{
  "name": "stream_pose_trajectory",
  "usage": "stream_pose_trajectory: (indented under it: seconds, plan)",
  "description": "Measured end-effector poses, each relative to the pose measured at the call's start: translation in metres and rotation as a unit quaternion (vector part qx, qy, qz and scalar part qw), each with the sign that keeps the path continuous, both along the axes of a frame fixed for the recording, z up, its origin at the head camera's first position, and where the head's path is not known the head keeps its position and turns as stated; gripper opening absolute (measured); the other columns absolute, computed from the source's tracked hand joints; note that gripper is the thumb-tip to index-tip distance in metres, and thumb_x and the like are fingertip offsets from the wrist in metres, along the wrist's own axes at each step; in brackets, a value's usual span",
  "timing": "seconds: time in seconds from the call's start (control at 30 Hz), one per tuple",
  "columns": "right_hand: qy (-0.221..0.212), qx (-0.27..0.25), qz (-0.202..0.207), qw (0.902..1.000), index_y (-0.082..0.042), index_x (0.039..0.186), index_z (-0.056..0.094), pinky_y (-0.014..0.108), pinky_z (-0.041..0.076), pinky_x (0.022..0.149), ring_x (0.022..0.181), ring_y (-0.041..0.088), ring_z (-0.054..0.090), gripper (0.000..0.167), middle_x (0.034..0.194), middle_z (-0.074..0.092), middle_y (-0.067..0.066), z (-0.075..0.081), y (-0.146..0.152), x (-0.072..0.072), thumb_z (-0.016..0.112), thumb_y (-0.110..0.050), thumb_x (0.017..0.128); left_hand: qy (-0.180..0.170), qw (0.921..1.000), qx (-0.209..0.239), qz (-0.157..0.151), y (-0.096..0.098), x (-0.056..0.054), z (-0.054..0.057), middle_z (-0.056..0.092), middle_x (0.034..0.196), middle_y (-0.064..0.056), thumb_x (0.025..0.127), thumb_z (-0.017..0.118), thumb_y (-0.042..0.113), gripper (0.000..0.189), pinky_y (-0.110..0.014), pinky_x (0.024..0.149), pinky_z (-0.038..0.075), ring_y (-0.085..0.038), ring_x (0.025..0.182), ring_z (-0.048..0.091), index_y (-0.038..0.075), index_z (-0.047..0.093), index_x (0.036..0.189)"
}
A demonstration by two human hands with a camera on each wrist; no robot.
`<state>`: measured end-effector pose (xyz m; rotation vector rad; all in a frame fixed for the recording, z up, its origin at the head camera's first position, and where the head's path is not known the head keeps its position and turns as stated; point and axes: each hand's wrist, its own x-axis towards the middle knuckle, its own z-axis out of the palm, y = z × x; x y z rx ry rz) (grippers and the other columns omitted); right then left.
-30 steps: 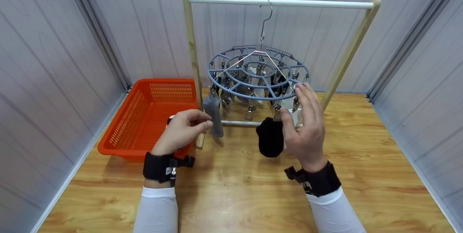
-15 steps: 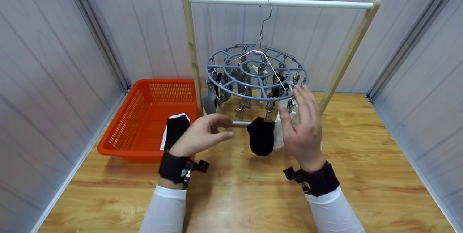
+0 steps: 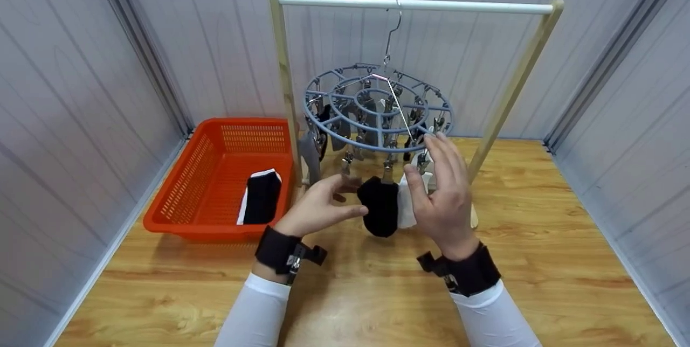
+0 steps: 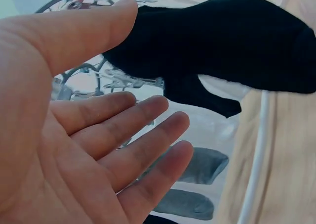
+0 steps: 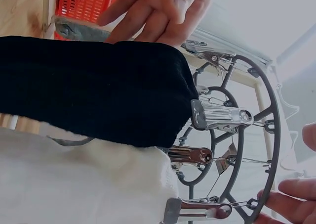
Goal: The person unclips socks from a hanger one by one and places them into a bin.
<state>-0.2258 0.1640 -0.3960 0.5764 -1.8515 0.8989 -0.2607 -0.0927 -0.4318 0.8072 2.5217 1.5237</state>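
A round grey clip hanger [image 3: 388, 149] hangs by its hook from a white rod. From a metal clip [image 3: 388, 170] at its near side dangles a black sock [image 3: 380, 209], with a white sock [image 3: 406, 207] just right of it. My left hand [image 3: 323, 207] is beside the black sock, fingers spread and holding nothing; its thumb overlaps the sock's edge in the left wrist view, contact unclear. My right hand [image 3: 444, 204] is raised at the hanger's right rim, fingers fairly straight, fingertips at the rim [image 5: 264, 197] in the right wrist view.
An orange basket [image 3: 215, 228] stands at the left on the wooden floor, with a black-and-white piece of fabric [image 3: 262, 196] inside. Grey socks [image 4: 202, 165] hang farther back. The rack's wooden post [image 3: 285, 77] rises between basket and hanger.
The hanger has turned, carrying the black sock leftward and the grey sock at left farther back. My left hand has moved right, from near the grey sock to the black one. My right hand shifted slightly left.
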Motion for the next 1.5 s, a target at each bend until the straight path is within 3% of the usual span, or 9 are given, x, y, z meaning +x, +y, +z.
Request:
stream_pose_trajectory:
  seconds: [0.3, 0.57, 0.8, 1.13, 1.33, 1.5]
  plan:
    - [-0.001, 0.012, 0.009, 0.9999, 0.011, 0.147, 0.062, 0.054, 0.034, 0.129, 0.149, 0.047, 0.052, 0.053, 0.150, 0.063, 0.030, 0.000, -0.002, 0.003, 0.071, -0.022, 0.107, -0.003, 0.9998, 0.021, -0.003, 0.004, -0.004, -0.006, 0.075, 0.130, -0.008, 0.096, 0.091, 0.028, 0.059, -0.051, 0.104, 0.059, -0.033, 0.122, 0.072, 0.006, 0.069, 0.145]
    - [0.003, 0.012, 0.019, 0.9997, 0.010, 0.147, 0.063, 0.052, 0.035, 0.128, 0.147, 0.046, 0.053, 0.052, 0.150, 0.064, 0.029, 0.001, -0.004, 0.004, 0.075, -0.013, 0.102, 0.001, 0.9996, 0.025, -0.015, 0.007, -0.008, -0.009, 0.078, 0.118, -0.005, 0.095, 0.092, 0.027, 0.051, -0.042, 0.091, 0.061, -0.020, 0.105, 0.072, 0.006, 0.074, 0.138]
    - [0.013, 0.013, 0.030, 0.9994, 0.010, 0.147, 0.063, 0.051, 0.037, 0.127, 0.143, 0.047, 0.056, 0.052, 0.149, 0.065, 0.027, 0.003, -0.007, 0.006, 0.075, -0.012, 0.101, -0.002, 0.9998, 0.016, -0.013, 0.010, -0.007, -0.014, 0.075, 0.106, -0.001, 0.094, 0.092, 0.027, 0.043, -0.035, 0.078, 0.058, -0.017, 0.091, 0.070, 0.007, 0.076, 0.129]
    - [0.036, -0.003, 0.035, 0.9987, 0.009, 0.141, 0.068, 0.053, 0.037, 0.127, 0.144, 0.046, 0.055, 0.047, 0.147, 0.067, 0.025, 0.005, -0.008, 0.009, 0.077, -0.007, 0.098, -0.015, 0.9989, 0.039, -0.019, 0.013, -0.005, -0.015, 0.081, 0.103, -0.001, 0.093, 0.092, 0.014, 0.026, -0.034, 0.084, 0.059, -0.014, 0.092, 0.073, 0.008, 0.082, 0.117]
    - [0.075, -0.025, 0.032, 0.9964, 0.005, 0.129, 0.076, 0.046, 0.045, 0.115, 0.124, 0.043, 0.064, 0.035, 0.129, 0.073, 0.022, 0.006, -0.012, 0.011, 0.077, -0.009, 0.097, -0.011, 0.9993, 0.031, -0.017, 0.012, -0.005, -0.014, 0.081, 0.103, -0.001, 0.092, 0.091, 0.014, 0.024, -0.036, 0.084, 0.059, -0.014, 0.091, 0.071, 0.007, 0.082, 0.114]
    - [0.069, -0.002, 0.031, 0.9971, 0.003, 0.123, 0.078, 0.041, 0.050, 0.101, 0.105, 0.037, 0.067, 0.029, 0.115, 0.074, 0.018, 0.001, -0.014, 0.011, 0.076, -0.011, 0.098, -0.021, 0.9992, 0.029, -0.019, 0.011, -0.002, -0.012, 0.080, 0.100, 0.001, 0.093, 0.091, 0.016, 0.022, -0.035, 0.083, 0.058, -0.013, 0.089, 0.071, 0.008, 0.082, 0.111]
